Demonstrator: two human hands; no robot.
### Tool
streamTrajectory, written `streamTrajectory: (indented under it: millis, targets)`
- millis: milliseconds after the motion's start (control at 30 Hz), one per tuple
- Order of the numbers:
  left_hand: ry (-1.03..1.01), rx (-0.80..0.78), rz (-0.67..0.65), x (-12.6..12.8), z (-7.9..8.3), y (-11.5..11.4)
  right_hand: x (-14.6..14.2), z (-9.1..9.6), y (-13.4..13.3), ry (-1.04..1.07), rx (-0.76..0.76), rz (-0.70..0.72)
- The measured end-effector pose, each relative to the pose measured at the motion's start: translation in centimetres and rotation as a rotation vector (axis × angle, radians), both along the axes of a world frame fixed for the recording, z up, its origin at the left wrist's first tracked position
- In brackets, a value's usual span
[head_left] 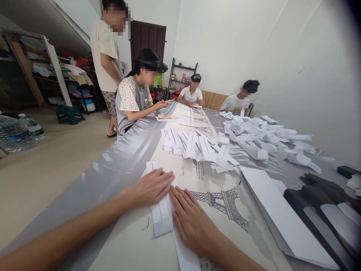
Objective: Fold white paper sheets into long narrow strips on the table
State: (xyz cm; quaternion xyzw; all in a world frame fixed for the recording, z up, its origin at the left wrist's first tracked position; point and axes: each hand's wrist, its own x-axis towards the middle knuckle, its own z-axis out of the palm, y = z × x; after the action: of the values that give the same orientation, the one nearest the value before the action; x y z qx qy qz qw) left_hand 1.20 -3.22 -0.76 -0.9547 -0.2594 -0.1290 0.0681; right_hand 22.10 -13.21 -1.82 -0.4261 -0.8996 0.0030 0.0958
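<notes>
My left hand (153, 187) lies flat with stretched fingers across a folded white paper piece (163, 227), which has lengthwise creases and a folded lower end. Beside it my right hand (194, 220) rests palm down, fingers straight and together, on another white paper strip (186, 258); its fingertips nearly meet those of the left. Part of both papers is hidden beneath the hands. Ahead of them, a row of folded white papers (191, 145) lies on the printed tablecloth (135, 241). To the right is a stack of flat white sheets (284, 214).
A big heap of folded white papers (262, 137) covers the table's right side. Dark curved items (307, 203) lie near the right edge. Several people sit or stand around the far end, one seated person (135, 98) at the left side. A green stool (70, 114) stands on the floor.
</notes>
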Motion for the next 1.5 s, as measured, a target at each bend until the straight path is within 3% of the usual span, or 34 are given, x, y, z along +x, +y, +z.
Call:
streamTrajectory:
  millis: [200,433,900,1267,1500]
  targets:
    - [0.049,0.01,0.009,0.3,0.1,0.1,0.0,0.0,0.1,-0.016,-0.013,-0.002]
    - [0.075,0.039,-0.051,0.7,-0.9,0.6,0.0,0.4,0.1,-0.032,-0.027,-0.002]
    - [0.04,-0.125,0.009,-0.1,-1.4,1.2,0.4,-0.8,-1.6,0.09,0.08,-0.034]
    - [0.023,-0.155,0.022,0.0,-1.5,1.0,1.2,-1.7,-3.7,0.105,0.125,-0.095]
    - [0.047,-0.172,-0.027,-0.4,-0.5,0.7,1.1,-0.9,-3.5,0.145,0.088,-0.093]
